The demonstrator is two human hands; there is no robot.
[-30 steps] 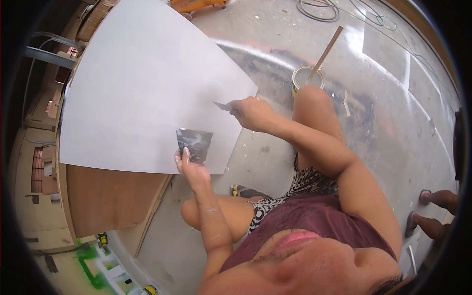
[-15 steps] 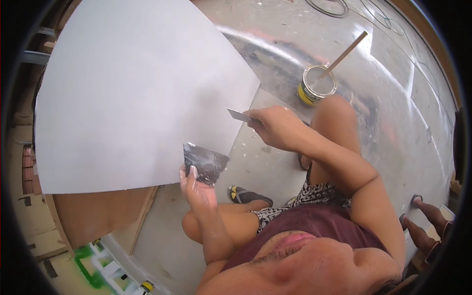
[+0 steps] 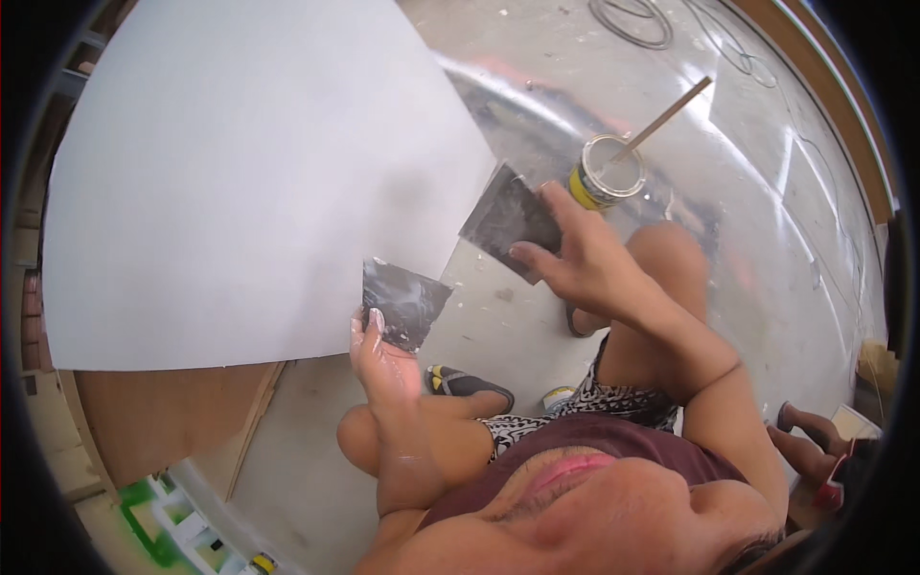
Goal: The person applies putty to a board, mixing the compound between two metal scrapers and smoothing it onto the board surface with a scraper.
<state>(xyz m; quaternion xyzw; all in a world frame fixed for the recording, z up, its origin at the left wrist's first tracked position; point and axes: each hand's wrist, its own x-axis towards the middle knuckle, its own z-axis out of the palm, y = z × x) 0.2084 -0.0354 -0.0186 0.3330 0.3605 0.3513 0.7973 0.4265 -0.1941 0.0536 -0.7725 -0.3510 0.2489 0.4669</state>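
Note:
My left hand (image 3: 381, 359) pinches a dark, flat putty spreader (image 3: 404, 305) smeared with white paste, thumb on its face. White residue also coats the fingers. In my right hand (image 3: 589, 254) is a second dark spreader (image 3: 513, 222), roughly square, its broad face showing pale smears. It is near the right edge of a large white panel (image 3: 230, 192), which fills the left of the view. The left spreader overlaps the panel's lower right edge in the picture; whether it touches cannot be told.
Beyond my right hand, an open can (image 3: 613, 171) with a yellow band stands on the concrete floor, a wooden stick (image 3: 671, 117) leaning out of it. Coiled hose (image 3: 634, 21) lies at the far right. Brown board (image 3: 168, 412) shows under the panel. Another person's legs (image 3: 810, 446) are at right.
My right hand has turned its spreader from nearly edge-on to broad face showing, shifting slightly right. The left hand keeps its hold with little movement. The view has shifted slightly.

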